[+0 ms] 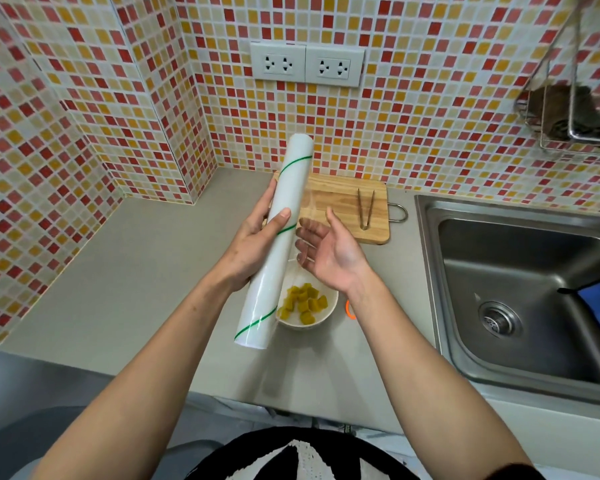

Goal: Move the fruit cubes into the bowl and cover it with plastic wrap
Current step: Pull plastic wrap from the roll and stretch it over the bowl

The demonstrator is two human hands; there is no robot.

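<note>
My left hand (253, 244) is gripping the plastic wrap roll (278, 237) around its middle, roll tilted above the tabletop (118, 271). My right hand (329, 254) is unclenched, palm toward the roll, just beside it, holding nothing I can make out. Fruit cubes (303, 303) sit in the white bowl (321, 318) below the roll's lower end. Behind: cutting board (336, 199) with tongs (365, 209) on it; sink (520, 289) to the right.

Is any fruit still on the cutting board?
No, the cutting board holds only tongs; the fruit cubes are in the bowl.
</note>
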